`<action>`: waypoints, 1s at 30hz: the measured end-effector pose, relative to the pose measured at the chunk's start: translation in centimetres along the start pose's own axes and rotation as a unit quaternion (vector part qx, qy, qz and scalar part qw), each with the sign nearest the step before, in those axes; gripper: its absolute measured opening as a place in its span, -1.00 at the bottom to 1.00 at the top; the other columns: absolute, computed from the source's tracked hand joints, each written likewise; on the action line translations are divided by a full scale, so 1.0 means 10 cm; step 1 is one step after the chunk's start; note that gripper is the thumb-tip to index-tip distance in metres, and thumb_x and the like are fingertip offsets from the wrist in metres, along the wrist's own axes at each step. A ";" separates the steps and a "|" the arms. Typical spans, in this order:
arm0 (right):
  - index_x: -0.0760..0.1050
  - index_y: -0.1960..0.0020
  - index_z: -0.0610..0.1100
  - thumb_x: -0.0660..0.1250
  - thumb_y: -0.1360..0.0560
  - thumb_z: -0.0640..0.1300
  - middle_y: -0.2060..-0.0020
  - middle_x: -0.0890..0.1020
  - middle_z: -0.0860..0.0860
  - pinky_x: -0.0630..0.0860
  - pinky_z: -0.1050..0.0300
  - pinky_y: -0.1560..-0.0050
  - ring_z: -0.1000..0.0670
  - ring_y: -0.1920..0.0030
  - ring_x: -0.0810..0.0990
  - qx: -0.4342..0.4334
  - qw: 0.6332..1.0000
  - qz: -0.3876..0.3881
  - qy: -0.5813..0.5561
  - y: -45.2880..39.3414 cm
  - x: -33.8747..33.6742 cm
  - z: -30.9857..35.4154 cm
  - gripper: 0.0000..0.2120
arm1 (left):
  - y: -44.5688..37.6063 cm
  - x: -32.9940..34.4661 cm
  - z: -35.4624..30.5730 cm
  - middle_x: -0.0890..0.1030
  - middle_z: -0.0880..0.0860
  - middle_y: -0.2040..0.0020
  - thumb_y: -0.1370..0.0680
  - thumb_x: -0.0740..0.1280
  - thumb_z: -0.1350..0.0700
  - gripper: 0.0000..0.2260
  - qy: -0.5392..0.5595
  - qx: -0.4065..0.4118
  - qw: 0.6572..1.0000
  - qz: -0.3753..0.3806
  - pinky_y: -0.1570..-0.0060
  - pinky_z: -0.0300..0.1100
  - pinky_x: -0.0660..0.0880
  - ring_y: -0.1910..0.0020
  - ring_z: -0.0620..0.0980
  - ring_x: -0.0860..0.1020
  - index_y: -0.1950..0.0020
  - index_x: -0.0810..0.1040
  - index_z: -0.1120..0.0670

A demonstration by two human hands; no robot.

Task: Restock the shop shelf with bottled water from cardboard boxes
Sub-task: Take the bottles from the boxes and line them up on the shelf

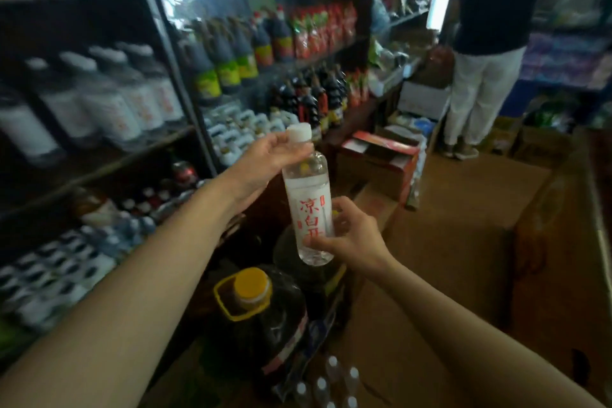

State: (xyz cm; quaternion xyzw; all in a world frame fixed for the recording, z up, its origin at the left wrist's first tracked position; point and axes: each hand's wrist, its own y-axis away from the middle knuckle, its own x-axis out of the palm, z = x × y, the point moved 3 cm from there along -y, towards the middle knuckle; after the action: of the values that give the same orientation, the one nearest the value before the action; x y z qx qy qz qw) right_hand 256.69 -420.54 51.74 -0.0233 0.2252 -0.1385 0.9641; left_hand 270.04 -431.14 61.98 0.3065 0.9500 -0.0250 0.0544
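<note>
A full water bottle (pixel 308 195) is held upright in mid-air before the shelf (pixel 99 156): its neck is pinched by the left hand (pixel 265 159), its base gripped by the right hand (pixel 351 235). It is judged moderately heavy, thin-walled and smooth, best taken mid-body. Shelf stock is blurred; the box (pixel 414 358) below is cut off.

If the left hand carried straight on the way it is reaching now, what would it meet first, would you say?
Probably the canisters low on the shelf beyond the left hand, which grips the water bottle by the neck; depth is unclear.
</note>
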 end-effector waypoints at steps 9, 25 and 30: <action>0.48 -0.13 0.05 0.60 -0.22 0.09 0.17 0.65 0.10 0.64 0.06 0.09 0.14 0.16 0.64 -0.066 0.997 0.026 -0.030 -0.78 0.89 1.12 -0.45 | 0.32 -1.35 -0.33 0.56 0.04 -0.22 -0.26 0.59 -0.04 -0.31 -0.090 0.036 0.981 -0.165 -0.16 -0.07 0.51 -0.19 -0.03 0.55 -0.35 0.42 -0.11; 0.53 -0.13 0.10 0.63 -0.20 -0.05 0.18 0.69 0.11 0.63 0.12 0.04 0.19 0.16 0.66 -0.096 0.985 0.128 -0.067 -2.36 3.04 2.01 -0.45 | 0.07 -3.86 -0.08 0.58 -0.03 -0.23 -0.12 0.60 -0.18 -0.13 -0.181 0.049 0.926 -0.327 -0.14 -0.05 0.56 -0.10 -0.07 0.61 -0.37 0.45 0.05; 0.47 -0.09 0.15 0.60 -0.27 -0.13 0.19 0.66 0.18 0.61 0.24 0.06 0.26 0.15 0.64 -0.113 0.982 0.137 -0.072 -2.72 3.46 2.08 -0.50 | -0.13 -4.29 0.10 0.65 -0.11 -0.10 -0.25 0.61 0.05 -0.31 -0.199 0.053 0.918 -0.340 -0.13 -0.10 0.56 -0.05 -0.19 0.62 -0.34 0.49 0.04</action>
State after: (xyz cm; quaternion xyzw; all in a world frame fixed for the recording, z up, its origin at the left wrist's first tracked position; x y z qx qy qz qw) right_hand 288.63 -456.60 58.54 -0.1106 0.1707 0.0228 0.9788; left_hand 303.90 -457.14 66.10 -0.0439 0.9638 -0.1526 0.2144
